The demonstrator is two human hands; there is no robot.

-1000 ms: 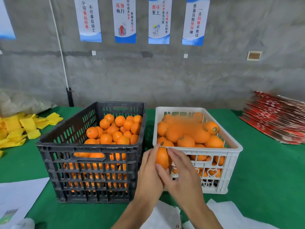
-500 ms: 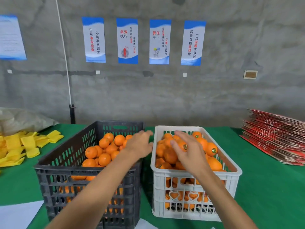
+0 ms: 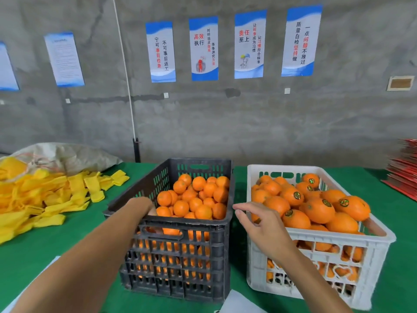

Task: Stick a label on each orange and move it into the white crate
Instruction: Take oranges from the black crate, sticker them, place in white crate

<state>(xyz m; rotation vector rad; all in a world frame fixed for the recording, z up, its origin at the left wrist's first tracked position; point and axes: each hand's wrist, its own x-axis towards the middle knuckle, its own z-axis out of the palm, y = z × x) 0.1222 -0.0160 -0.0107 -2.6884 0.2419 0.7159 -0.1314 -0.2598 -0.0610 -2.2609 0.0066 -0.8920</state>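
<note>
White paper (image 3: 239, 302) lies at the near edge of the green desk (image 3: 40, 242), just in front of the two crates. The left hand (image 3: 150, 208) dips over the near rim of the black crate (image 3: 178, 263) among the unlabelled oranges (image 3: 196, 199); its fingers are hidden behind the rim, so I cannot tell whether that grip is closed on anything. The right hand (image 3: 259, 224) hovers between the crates at the near left corner of the white crate (image 3: 316, 258), fingers loosely spread, gripping nothing. The white crate is heaped with labelled oranges (image 3: 318, 210), dark round stickers showing on several. Farther left lie yellow foam sleeves (image 3: 45, 195) and a grey sack (image 3: 67, 157); red cartons (image 3: 404, 175) are stacked far right. Blue-and-white posters (image 3: 204, 48) hang on the concrete wall.
</note>
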